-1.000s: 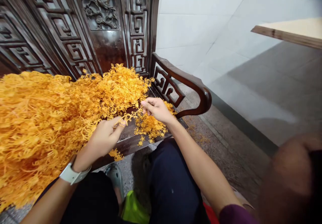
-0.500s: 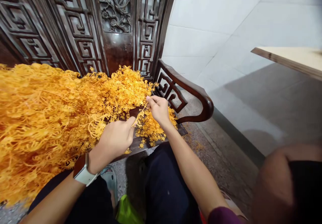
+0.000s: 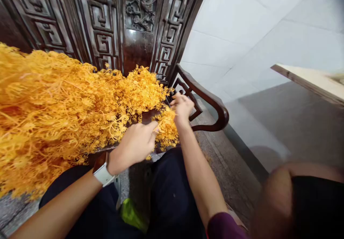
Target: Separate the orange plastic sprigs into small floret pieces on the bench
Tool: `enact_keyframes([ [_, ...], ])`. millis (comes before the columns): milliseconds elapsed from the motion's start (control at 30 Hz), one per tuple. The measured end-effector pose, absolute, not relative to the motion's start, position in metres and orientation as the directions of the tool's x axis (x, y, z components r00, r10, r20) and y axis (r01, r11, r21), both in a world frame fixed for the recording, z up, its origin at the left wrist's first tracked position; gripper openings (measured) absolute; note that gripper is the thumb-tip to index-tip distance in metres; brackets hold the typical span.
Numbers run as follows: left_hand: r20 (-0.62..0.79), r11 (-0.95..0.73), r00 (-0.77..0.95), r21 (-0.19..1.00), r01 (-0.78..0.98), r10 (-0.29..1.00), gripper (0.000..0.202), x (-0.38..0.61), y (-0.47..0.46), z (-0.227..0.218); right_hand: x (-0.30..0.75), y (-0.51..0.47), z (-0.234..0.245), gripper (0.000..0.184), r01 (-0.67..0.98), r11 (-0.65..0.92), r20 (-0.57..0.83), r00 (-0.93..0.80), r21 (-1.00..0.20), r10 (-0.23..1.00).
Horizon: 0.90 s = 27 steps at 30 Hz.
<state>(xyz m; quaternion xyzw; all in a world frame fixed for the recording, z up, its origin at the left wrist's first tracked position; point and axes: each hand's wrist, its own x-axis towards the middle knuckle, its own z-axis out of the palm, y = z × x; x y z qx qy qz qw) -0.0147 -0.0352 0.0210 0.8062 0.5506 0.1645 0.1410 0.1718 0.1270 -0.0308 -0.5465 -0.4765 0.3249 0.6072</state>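
A large tangled mass of orange-yellow branching strands (image 3: pixel 56 113) spreads over the dark wooden bench seat (image 3: pixel 150 119) and past its left end. A smaller heap of the same strands (image 3: pixel 168 129) lies to its right. My left hand (image 3: pixel 134 147) is over the gap between them, a thin orange strand (image 3: pixel 158 125) running from its fingertips. My right hand (image 3: pixel 182 108) hangs above the small heap near the armrest, fingers bunched. Whatever they pinch is hidden. A white watch (image 3: pixel 103 174) circles my left wrist.
A carved dark wood bench back (image 3: pixel 139 20) rises behind the strands, and a curved wooden armrest (image 3: pixel 211 101) ends the seat on the right. A tiled wall (image 3: pixel 242 42), a pale board's corner (image 3: pixel 309 83), and a blurred person (image 3: pixel 295 203) are to the right.
My right hand has moved up and right toward the armrest, and my left hand has moved right. The view has tilted and shifted. No sprig now stretches visibly between my hands.
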Motion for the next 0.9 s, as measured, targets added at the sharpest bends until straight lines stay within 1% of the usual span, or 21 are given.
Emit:
enact_keyframes([
  [33,0.104,-0.367,0.360,0.435,0.822,0.927,0.031,-0.016,-0.040,0.021,0.182,0.132,-0.034,0.047,0.122,0.165,0.198,0.354,-0.979,0.914],
  [100,0.096,-0.372,0.371,0.464,0.804,0.924,0.030,-0.020,-0.047,0.020,0.201,0.134,-0.041,0.049,0.157,0.138,0.180,0.304,-0.978,0.936],
  [200,0.101,-0.328,0.317,0.447,0.833,0.943,0.028,-0.032,-0.043,0.013,0.216,0.120,-0.050,0.046,0.261,0.114,0.131,0.046,-0.958,0.990],
  [267,0.106,-0.296,0.278,0.438,0.849,0.955,0.027,-0.042,-0.035,0.008,0.215,0.106,-0.051,0.042,0.337,0.128,0.084,-0.143,-0.933,0.986],
  [333,0.116,-0.273,0.247,0.447,0.852,0.962,0.027,-0.050,-0.026,0.007,0.209,0.095,-0.051,0.042,0.462,0.216,0.039,-0.363,-0.860,0.931],
  [400,0.128,-0.261,0.228,0.463,0.847,0.965,0.025,-0.055,-0.020,0.008,0.202,0.090,-0.052,0.043,0.587,0.381,-0.045,-0.583,-0.714,0.811],
  [467,0.135,-0.254,0.215,0.464,0.849,0.967,0.024,-0.057,-0.016,0.010,0.197,0.089,-0.054,0.038,0.631,0.520,-0.149,-0.707,-0.576,0.691],
  [500,0.134,-0.251,0.212,0.457,0.853,0.968,0.024,-0.057,-0.015,0.010,0.196,0.090,-0.056,0.032,0.634,0.548,-0.180,-0.727,-0.545,0.662],
  [567,0.126,-0.243,0.208,0.442,0.864,0.970,0.024,-0.056,-0.012,0.008,0.194,0.090,-0.058,0.021,0.634,0.562,-0.211,-0.741,-0.531,0.638],
  [600,0.121,-0.242,0.210,0.437,0.866,0.970,0.025,-0.056,-0.011,0.007,0.194,0.089,-0.058,0.020,0.635,0.557,-0.218,-0.741,-0.535,0.635],
  [633,0.116,-0.243,0.214,0.436,0.867,0.970,0.025,-0.056,-0.010,0.005,0.194,0.088,-0.057,0.024,0.637,0.551,-0.224,-0.739,-0.538,0.636],
  [700,0.106,-0.246,0.222,0.436,0.865,0.969,0.025,-0.056,-0.008,0.002,0.194,0.086,-0.054,0.039,0.635,0.544,-0.217,-0.737,-0.548,0.640],
  [733,0.101,-0.244,0.222,0.435,0.866,0.970,0.024,-0.057,-0.007,0.001,0.194,0.085,-0.052,0.046,0.628,0.548,-0.201,-0.739,-0.553,0.643],
  [767,0.096,-0.241,0.221,0.434,0.868,0.971,0.024,-0.057,-0.007,0.000,0.194,0.084,-0.051,0.049,0.618,0.556,-0.177,-0.741,-0.556,0.647],
  [800,0.088,-0.234,0.218,0.431,0.871,0.972,0.024,-0.058,-0.006,-0.001,0.194,0.084,-0.050,0.047,0.607,0.564,-0.151,-0.744,-0.560,0.650],
  [833,0.080,-0.227,0.213,0.428,0.875,0.974,0.023,-0.059,-0.006,-0.001,0.194,0.084,-0.049,0.040,0.597,0.571,-0.130,-0.746,-0.563,0.653],
  [900,0.062,-0.213,0.206,0.423,0.881,0.976,0.022,-0.059,-0.005,0.000,0.195,0.085,-0.050,0.019,0.591,0.569,-0.111,-0.743,-0.572,0.660],
])
